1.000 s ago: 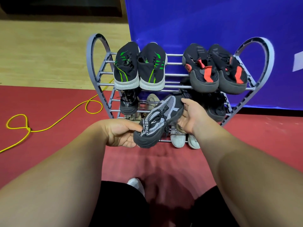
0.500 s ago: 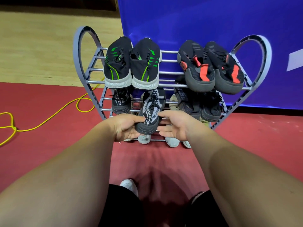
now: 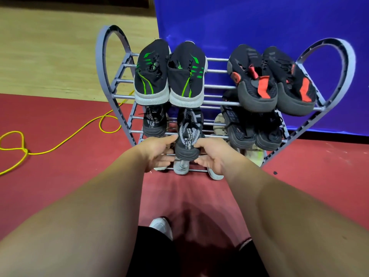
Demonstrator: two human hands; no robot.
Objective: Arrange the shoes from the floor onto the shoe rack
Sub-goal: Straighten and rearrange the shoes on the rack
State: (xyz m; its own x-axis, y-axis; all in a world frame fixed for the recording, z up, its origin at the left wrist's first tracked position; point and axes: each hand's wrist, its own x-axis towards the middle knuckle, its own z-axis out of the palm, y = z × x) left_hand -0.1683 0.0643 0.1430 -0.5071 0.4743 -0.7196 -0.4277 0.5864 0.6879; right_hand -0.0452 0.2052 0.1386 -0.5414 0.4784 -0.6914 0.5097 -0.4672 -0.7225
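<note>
A grey-and-black knit shoe (image 3: 188, 136) was held by its heel at the centre of the frame, with its toe pointed into the middle shelf of the shoe rack (image 3: 111, 62). The left hand (image 3: 159, 152) was closed on the heel's left side, thumb laid along the shoe and fingers curled beneath. The right hand (image 3: 211, 154) was clamped in the same way on the right side, so both grips were shut on the shoe. Most of the shoe lay on the shelf bars, and its heel overhung the front bar.

The task was judged nearly done. A matching shoe (image 3: 153, 122) sat just beside it to the left. A green-striped pair (image 3: 151, 76) and a red-marked pair (image 3: 257, 82) filled the top shelf. A dark pair (image 3: 239, 124) occupied the middle shelf at right. Pale shoes (image 3: 180, 167) were partly seen on the lowest shelf, below the hands. No loose shoe was seen on the red floor (image 3: 79, 176). A white shoe (image 3: 161, 224) at lower centre appeared to be on the person's foot. Only seating and releasing the held shoe seemed left.

The green-striped pair's heels hung just above the held shoe, so the gap for it was judged tight. A yellow cable (image 3: 60, 144) was looped at left, well apart from the rack. A blue backdrop (image 3: 259, 23) stood behind the rack at upper right.
</note>
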